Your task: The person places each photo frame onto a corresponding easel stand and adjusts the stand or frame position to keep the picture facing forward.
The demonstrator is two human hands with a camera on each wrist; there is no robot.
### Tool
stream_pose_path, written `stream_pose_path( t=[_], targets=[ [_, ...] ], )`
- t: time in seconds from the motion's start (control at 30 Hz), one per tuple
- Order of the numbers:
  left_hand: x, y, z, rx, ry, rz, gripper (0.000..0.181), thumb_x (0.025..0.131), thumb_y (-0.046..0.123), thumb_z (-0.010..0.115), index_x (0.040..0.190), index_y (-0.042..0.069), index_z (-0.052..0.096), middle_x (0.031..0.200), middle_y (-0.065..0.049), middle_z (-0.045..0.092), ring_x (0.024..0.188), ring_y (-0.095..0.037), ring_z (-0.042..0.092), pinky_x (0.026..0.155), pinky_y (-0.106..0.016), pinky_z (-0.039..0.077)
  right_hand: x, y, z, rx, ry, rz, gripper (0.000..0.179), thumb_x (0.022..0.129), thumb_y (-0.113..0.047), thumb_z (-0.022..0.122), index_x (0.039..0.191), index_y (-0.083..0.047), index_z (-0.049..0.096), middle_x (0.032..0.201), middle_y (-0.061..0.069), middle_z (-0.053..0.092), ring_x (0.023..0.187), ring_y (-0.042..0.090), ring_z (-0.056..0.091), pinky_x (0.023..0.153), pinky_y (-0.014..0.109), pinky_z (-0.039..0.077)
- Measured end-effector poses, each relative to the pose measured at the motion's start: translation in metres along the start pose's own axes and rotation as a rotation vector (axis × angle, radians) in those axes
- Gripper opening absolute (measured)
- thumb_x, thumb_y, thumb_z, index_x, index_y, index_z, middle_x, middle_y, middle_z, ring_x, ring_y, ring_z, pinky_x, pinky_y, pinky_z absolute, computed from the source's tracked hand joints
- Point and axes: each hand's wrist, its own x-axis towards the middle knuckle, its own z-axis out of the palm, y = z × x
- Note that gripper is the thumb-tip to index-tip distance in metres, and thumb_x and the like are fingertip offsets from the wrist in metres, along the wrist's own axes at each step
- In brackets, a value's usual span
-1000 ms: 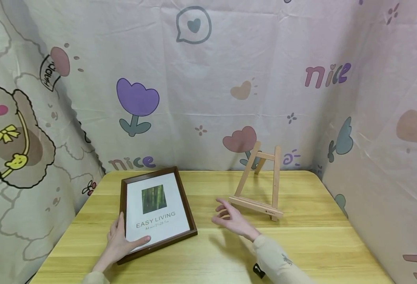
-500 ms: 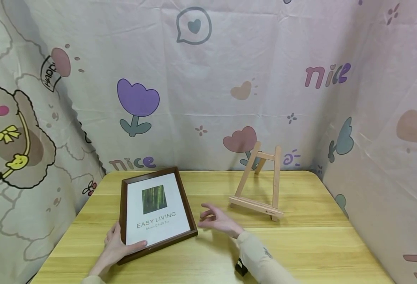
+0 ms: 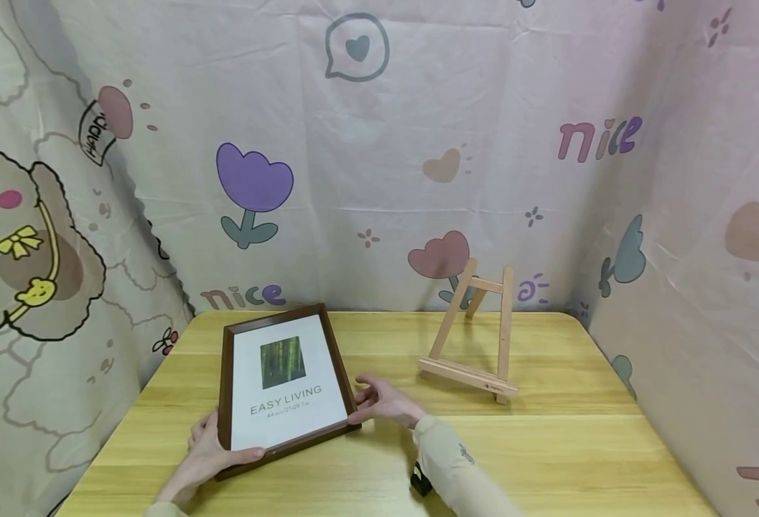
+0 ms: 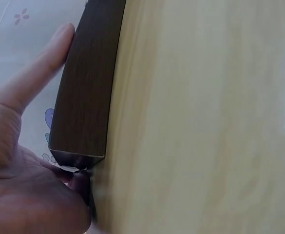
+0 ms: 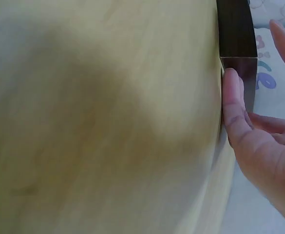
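Note:
A brown wooden picture frame [image 3: 227, 373] lies slightly turned on the left of the table, its white insert sheet [image 3: 289, 424] facing up with a green bamboo picture. My left hand [image 3: 206, 454] grips its lower left corner, thumb over the front rail and fingers round the side. In the left wrist view the left thumb [image 4: 37, 73] lies straight along the dark frame rail [image 4: 86, 87]. At the lower right corner is my right hand [image 3: 385, 402]. A right fingertip [image 5: 231, 80] touches the frame's corner side, while the right thumb [image 5: 284, 44] stands away from the rail.
A small wooden easel [image 3: 469, 375] stands upright to the right, toward the back of the light wooden table [image 3: 547, 445]. Printed cloth [image 3: 379, 129] hangs behind and on both sides. A small black item [image 3: 421, 480] shows at the right sleeve [image 3: 450, 459].
My right hand has moved left from beside the easel to the frame's lower right corner. The left hand keeps its grip at the lower left, and the frame stays in place.

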Motion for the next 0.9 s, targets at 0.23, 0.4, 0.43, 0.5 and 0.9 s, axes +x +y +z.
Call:
stream_pose_path(
  t=[0.23,0.4,0.43,0.5,0.9],
  targets=[
    [0.0,-0.004,-0.005,0.015,-0.031,-0.018,0.137,0.074,0.045,0.087,0.156,-0.01,-0.008,0.148,-0.047,-0.004,0.133,-0.059,0.01,0.111,-0.079,0.017,0.003,-0.007,0.011,-0.15,0.012,0.022,0.099,0.076,-0.009,0.087,0.155,0.007,0.028,0.105,0.01,0.061,0.095,0.018,0.053,0.088,0.032,0.05],
    [0.0,-0.005,-0.004,0.0,-0.047,-0.019,0.136,0.075,0.045,0.086,0.157,-0.008,-0.009,0.148,-0.047,-0.008,0.134,-0.06,0.007,0.11,-0.08,0.015,0.005,-0.007,0.015,-0.194,0.006,0.008,0.089,0.076,-0.009,0.087,0.15,0.003,0.04,0.102,0.009,0.064,0.093,0.018,0.057,0.084,0.032,0.052],
    [0.0,-0.005,-0.004,-0.004,-0.049,-0.018,0.136,0.074,0.045,0.086,0.157,-0.008,-0.008,0.148,-0.047,-0.008,0.134,-0.06,0.007,0.11,-0.08,0.015,0.005,-0.007,0.015,-0.196,0.002,0.001,0.085,0.075,-0.008,0.087,0.148,0.002,0.044,0.102,0.009,0.066,0.092,0.018,0.058,0.083,0.032,0.052],
    [-0.001,-0.005,-0.003,0.002,-0.053,-0.016,0.137,0.074,0.045,0.086,0.156,-0.009,-0.009,0.148,-0.047,-0.009,0.135,-0.061,0.008,0.111,-0.08,0.015,0.005,-0.007,0.016,-0.2,-0.004,-0.019,0.08,0.075,-0.006,0.087,0.145,0.0,0.049,0.101,0.009,0.069,0.091,0.017,0.06,0.083,0.031,0.052],
    [-0.002,-0.006,-0.005,0.008,-0.061,0.023,0.138,0.073,0.045,0.088,0.156,-0.008,-0.009,0.149,-0.046,-0.006,0.135,-0.059,0.008,0.111,-0.08,0.015,0.006,-0.003,0.014,-0.221,0.026,-0.066,0.082,0.08,-0.007,0.083,0.15,0.003,0.042,0.091,0.01,0.066,0.079,0.011,0.054,0.073,0.023,0.048]
  ],
)
